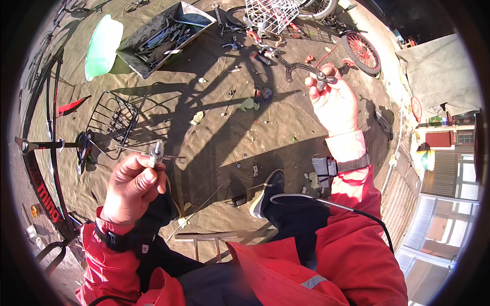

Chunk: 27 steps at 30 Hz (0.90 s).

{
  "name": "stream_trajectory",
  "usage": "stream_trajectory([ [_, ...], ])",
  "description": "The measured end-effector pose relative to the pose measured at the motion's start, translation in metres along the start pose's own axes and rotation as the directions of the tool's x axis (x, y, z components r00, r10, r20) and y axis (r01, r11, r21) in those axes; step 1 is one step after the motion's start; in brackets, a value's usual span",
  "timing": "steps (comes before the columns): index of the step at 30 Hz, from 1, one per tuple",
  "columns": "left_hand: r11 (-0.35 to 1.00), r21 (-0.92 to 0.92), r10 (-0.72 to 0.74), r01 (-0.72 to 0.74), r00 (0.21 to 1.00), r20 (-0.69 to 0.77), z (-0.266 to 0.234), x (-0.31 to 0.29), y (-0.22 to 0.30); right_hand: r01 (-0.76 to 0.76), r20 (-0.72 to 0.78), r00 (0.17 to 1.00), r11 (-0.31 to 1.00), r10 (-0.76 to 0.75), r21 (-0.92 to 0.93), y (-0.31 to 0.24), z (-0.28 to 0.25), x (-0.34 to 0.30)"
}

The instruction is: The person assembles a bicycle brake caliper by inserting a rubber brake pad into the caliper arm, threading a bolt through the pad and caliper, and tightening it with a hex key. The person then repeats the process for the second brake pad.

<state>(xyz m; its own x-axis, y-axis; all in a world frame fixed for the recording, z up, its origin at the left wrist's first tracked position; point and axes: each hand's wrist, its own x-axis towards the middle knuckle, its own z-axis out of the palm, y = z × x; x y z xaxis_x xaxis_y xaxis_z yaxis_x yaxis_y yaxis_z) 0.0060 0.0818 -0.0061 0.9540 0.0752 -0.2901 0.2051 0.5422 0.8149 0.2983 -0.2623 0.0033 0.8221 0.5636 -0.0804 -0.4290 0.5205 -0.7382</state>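
My left hand (133, 186) is raised on the left, its thumb and fingers pinching a small silver bolt-like part (157, 149) held upright. A thin metal piece sticks out crosswise from behind these fingers. On the right, farther out, my right hand (334, 104) is closed on a dark curved metal arm (301, 67) that looks like part of a bicycle brake caliper. Its curved end points left, and a stubby bolt-like end hangs below the fingertips. The two parts are well apart. Both wrists carry straps, with a grey box (323, 168) at the right one.
A metal tray of tools (161, 43) and a green basin (104, 48) stand far left. A black bicycle frame (43, 183) and wire rack (115, 120) are at left. A white wire basket (270, 14) and red-spoked wheel (362, 52) lie beyond. Small parts litter the ground sheet.
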Motion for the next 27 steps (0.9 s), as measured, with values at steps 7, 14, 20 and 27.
stream_trajectory([
  [7,0.999,-0.051,0.017,-0.012,0.994,0.106,0.009,-0.029,-0.003,0.018,0.048,0.999,0.993,-0.023,0.113,0.026,0.070,-0.067],
  [14,1.000,0.022,-0.001,-0.002,0.991,0.134,0.024,-0.032,-0.008,0.066,0.086,0.992,0.951,-0.097,0.303,0.076,0.101,-0.113],
  [20,0.998,0.015,-0.058,0.056,0.986,0.158,0.023,-0.027,-0.008,0.030,0.010,0.999,0.988,-0.032,0.152,0.083,0.102,-0.116],
  [27,0.996,0.073,-0.067,0.058,0.989,0.132,0.029,-0.020,-0.010,0.026,-0.035,0.999,0.987,-0.032,-0.161,0.089,0.103,-0.110],
])
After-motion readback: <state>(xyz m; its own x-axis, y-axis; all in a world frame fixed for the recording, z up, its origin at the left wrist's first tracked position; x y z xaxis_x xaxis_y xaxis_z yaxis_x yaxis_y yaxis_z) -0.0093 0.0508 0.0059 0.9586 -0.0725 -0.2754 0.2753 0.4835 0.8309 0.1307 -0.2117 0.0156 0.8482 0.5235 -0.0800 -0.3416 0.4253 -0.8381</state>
